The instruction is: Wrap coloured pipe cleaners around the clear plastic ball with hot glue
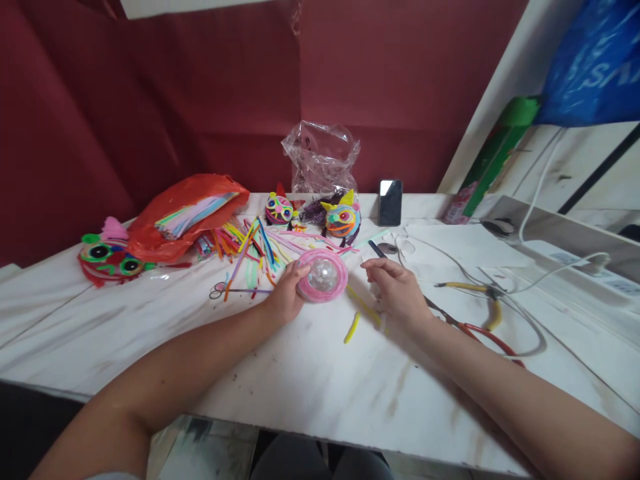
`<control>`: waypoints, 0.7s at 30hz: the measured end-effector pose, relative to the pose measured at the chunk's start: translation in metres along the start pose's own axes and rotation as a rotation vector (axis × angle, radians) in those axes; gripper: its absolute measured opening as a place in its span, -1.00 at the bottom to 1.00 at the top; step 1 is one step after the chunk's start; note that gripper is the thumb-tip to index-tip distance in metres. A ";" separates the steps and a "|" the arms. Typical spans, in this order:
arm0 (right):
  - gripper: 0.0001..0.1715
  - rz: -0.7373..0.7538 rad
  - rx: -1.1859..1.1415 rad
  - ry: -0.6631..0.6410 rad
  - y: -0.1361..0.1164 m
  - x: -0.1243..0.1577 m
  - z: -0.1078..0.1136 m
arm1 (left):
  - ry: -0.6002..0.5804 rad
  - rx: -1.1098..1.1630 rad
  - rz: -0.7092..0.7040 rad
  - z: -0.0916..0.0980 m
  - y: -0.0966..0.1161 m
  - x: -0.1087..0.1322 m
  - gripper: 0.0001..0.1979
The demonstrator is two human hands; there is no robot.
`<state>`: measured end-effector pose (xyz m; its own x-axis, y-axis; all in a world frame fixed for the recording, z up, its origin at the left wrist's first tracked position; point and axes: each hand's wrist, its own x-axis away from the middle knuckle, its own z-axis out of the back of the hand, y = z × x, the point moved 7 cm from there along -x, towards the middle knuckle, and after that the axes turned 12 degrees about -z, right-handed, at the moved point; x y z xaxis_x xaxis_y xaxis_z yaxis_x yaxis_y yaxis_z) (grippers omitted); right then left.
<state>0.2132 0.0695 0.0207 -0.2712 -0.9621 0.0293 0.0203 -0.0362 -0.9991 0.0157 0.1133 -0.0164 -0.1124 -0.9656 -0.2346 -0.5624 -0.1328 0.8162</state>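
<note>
My left hand (pixel 286 295) grips a clear ball wrapped in pink pipe cleaner (pixel 323 276), holding it on the white table (pixel 310 387). My right hand (pixel 395 290) rests on the table just to its right, fingers curled in a pinch; whatever they hold is too small to make out. A yellow pipe cleaner (pixel 361 308) lies between the hands, with a short yellow piece (pixel 351 328) below it.
Loose coloured pipe cleaners (pixel 247 250) and a red bag (pixel 185 213) lie at the left, with finished owl-face balls (pixel 341 220) behind. Small scissors (pixel 217 291), yellow pliers (pixel 487 300), red-handled cutters (pixel 475 333), a phone (pixel 390 201), cables and a clear bag (pixel 321 157) surround.
</note>
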 end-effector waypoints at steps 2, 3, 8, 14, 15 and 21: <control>-0.74 0.014 -0.001 -0.027 0.000 0.001 -0.002 | -0.013 0.046 0.021 -0.002 -0.001 0.000 -0.63; -0.70 0.025 0.006 -0.046 0.000 0.002 -0.004 | -0.005 0.063 0.035 -0.003 -0.002 0.000 -0.66; -0.56 0.121 0.059 -0.088 0.001 0.004 -0.009 | 0.083 0.103 0.093 -0.001 -0.001 0.003 -0.75; -0.22 0.359 0.223 -0.145 0.004 0.013 -0.023 | -0.015 0.098 0.124 -0.010 -0.005 0.008 -0.67; -0.20 0.385 0.251 -0.148 0.005 0.016 -0.026 | -0.038 0.088 0.114 -0.012 -0.005 0.010 -0.66; -0.31 0.539 0.395 -0.082 0.002 0.031 -0.031 | -0.122 0.042 0.044 -0.023 -0.004 0.016 -0.67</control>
<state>0.1752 0.0484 0.0189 -0.0510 -0.8900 -0.4531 0.4872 0.3738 -0.7892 0.0346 0.0928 -0.0111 -0.2348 -0.9357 -0.2633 -0.5884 -0.0788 0.8047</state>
